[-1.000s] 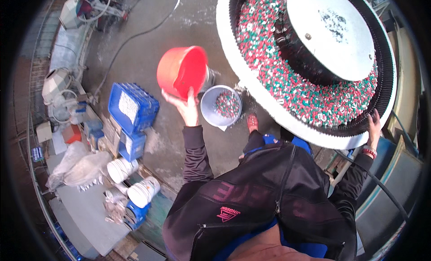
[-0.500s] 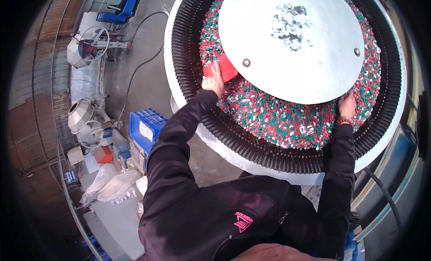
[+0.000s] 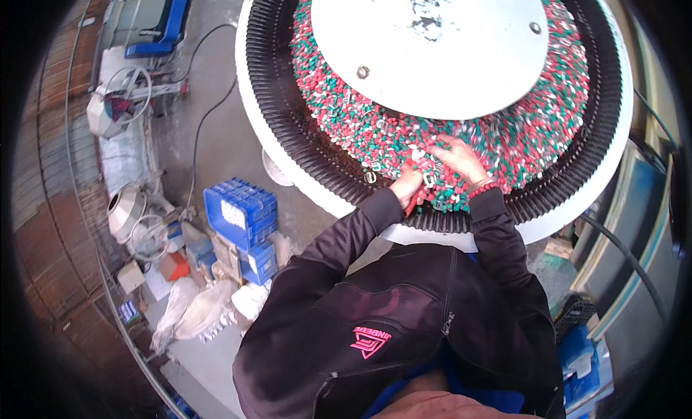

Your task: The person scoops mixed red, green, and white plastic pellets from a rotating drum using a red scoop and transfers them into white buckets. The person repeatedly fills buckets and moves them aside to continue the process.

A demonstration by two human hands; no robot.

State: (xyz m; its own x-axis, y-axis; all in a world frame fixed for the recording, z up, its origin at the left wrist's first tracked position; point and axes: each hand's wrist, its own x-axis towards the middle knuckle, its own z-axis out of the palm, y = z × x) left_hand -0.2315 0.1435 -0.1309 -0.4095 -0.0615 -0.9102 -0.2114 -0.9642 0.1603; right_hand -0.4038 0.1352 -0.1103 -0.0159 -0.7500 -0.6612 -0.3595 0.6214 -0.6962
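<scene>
Beside the near wall of a large round machine bowl, my left hand is closed on a red scoop or box, of which only bits of the red edge show; pellets hide the rest. My right hand is right of it, fingers stretched toward the left over the red, green and white pellets. Between the hands lies a small ring-like metal piece. Another metal piece rests by the ribbed wall to the left.
A white round cover with bolts spans the bowl's middle. Blue crates, white sacks and faceted tumbling drums stand to the left. A black cable runs over the floor; a hose hangs at the right.
My left hand has come from the bowl's left side toward me with the red scoop. My right hand has moved left, beside it. The whole view has shifted.
</scene>
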